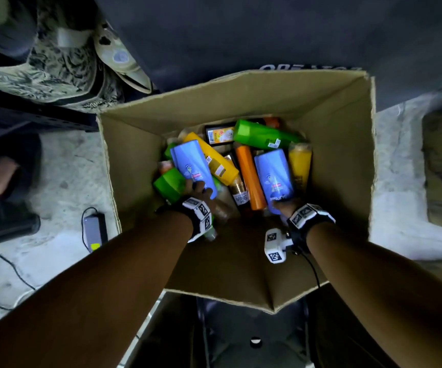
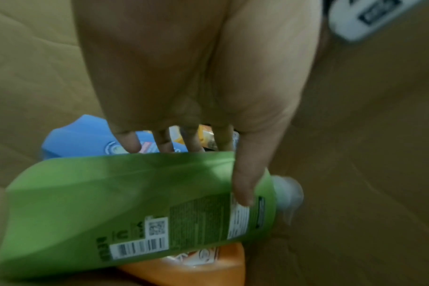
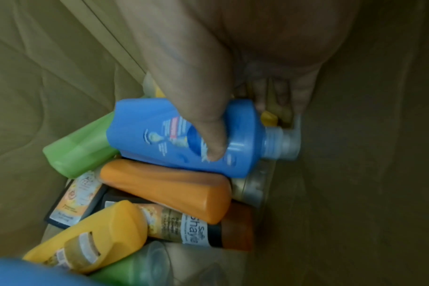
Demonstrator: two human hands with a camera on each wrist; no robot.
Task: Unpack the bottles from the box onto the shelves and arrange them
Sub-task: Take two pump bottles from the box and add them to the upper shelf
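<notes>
The head camera is looking straight down from above into the open cardboard box (image 1: 334, 123). Each wrist camera is peering along its palm from close inside the box, and all three views are sharing the heap of bottles (image 1: 249, 176) there.

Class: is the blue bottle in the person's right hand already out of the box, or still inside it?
Inside: the blue bottle, held by the right hand, lies among other bottles below the cardboard box walls.
</notes>
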